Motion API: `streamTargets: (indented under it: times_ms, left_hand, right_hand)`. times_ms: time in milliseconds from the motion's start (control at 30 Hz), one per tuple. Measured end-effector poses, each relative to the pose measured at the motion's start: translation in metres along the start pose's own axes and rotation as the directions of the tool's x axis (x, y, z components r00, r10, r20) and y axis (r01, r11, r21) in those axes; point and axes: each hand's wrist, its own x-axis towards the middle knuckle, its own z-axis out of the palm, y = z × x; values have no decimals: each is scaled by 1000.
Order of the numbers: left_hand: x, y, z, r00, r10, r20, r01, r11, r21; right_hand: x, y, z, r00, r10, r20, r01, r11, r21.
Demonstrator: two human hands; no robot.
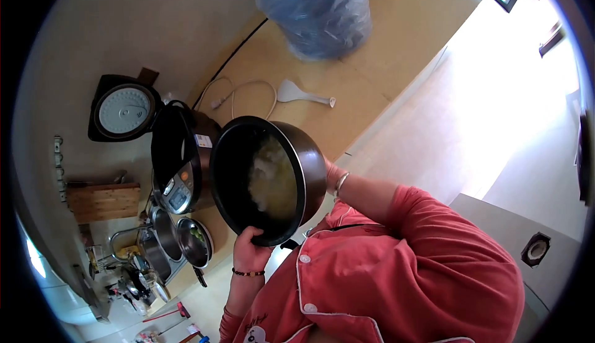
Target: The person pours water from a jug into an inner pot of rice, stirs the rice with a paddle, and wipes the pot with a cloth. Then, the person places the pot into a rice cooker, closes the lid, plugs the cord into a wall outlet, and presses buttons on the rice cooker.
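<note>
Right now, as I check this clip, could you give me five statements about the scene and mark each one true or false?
1. The left hand has hold of the pot at its rim. True.
2. The right wrist wears a string of beads. False: it wears a bangle; the beads are on the left wrist.
3. The lid of the cooker is shut. False: it stands open.
4. A white spatula lies on the counter. True.
5. The pot sits inside the cooker. False: it is held up outside the cooker.
</note>
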Motion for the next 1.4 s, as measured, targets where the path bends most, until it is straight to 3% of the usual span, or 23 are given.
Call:
streamTargets:
  times_ms: [33, 100, 133, 200, 267, 333, 400, 467, 533, 600, 667, 867, 1000, 1067, 1100, 1133, 1200, 1233, 1267, 1333, 1400]
  left_hand:
    - [5, -3, -5, 999, -28, 20, 28, 999, -25]
    - [9, -9, -10, 998, -61, 32, 63, 996, -56]
    - [11, -15, -9, 997, -75, 32, 77, 996, -36]
    - [19, -23, -9, 995, -97, 35, 98, 995, -24]
    - [35, -25, -13, 996, -26, 81, 27, 1000, -5]
    - [44, -21, -14, 994, -32, 108, 33, 999, -6]
    - [48, -20, -15, 974, -157, 166, 176, 979, -105]
    - [53, -27, -12, 974, -151, 168, 175, 975, -136]
    - [56, -36, -4, 994, -18, 109, 25, 998, -57]
    - [60, -40, 3, 997, 4, 81, 2, 997, -74]
    - [64, -42, 9, 999, 3, 51, 2, 996, -93]
    - [65, -57, 42, 1000, 17, 12, -16, 990, -137]
    - [47, -61, 55, 992, -109, -61, 106, 993, -53]
    - [24, -55, 60, 967, -252, -36, 254, 964, 77]
    - [29, -52, 36, 937, -344, 65, 333, 933, 136]
    - [30, -46, 15, 938, -341, 62, 332, 935, 128]
    - [35, -25, -23, 990, -140, -11, 139, 969, 205]
    - [48, -7, -44, 1000, 4, -22, 3, 959, 284]
    - [60, 10, -58, 989, 147, -21, -129, 924, 361]
    - [75, 48, -31, 961, 278, -6, -246, 860, 447]
    - [89, 68, 3, 955, 277, 109, -292, 800, 525]
  right_hand:
    - [-4, 1, 5, 1000, 3, -1, -3, 1000, -3]
    - [-22, 1, 19, 910, -21, -415, -109, 951, -289]
    - [-33, -1, 25, 905, -20, -424, -114, 951, -287]
    - [-53, -4, 33, 793, 219, -569, -252, 968, 22]
    - [-72, 9, 27, 801, 277, -530, -319, 948, 12]
    - [-87, 11, 27, 774, 336, -537, -313, 940, 137]
    - [-93, 9, 28, 769, 306, -561, -312, 946, 88]
    - [-97, 3, 30, 775, 260, -576, -305, 952, 19]
    - [-100, 0, 33, 770, 242, -590, -306, 952, -10]
    - [-100, -5, 35, 768, 228, -598, -313, 949, -40]
    - [-94, -11, 50, 706, 105, -701, -326, 926, -190]
    - [-78, -24, 72, 657, -130, -743, -323, 842, -433]
    - [-77, -40, 54, 692, -164, -703, -287, 831, -477]
    - [-75, -50, 50, 631, -281, -723, -303, 769, -563]
    - [-76, -57, 52, 640, -290, -711, -307, 752, -583]
    - [-73, -60, 63, 641, -282, -713, -314, 752, -580]
    - [-67, -68, 89, 641, -444, -627, -339, 569, -749]
    - [-67, -73, 93, 689, -510, -515, -374, 358, -855]
    - [-65, -75, 93, 686, -511, -517, -375, 360, -854]
    - [-60, -80, 92, 670, -433, -602, -244, 638, -731]
    - [-50, -84, 79, 675, -445, -588, -219, 640, -736]
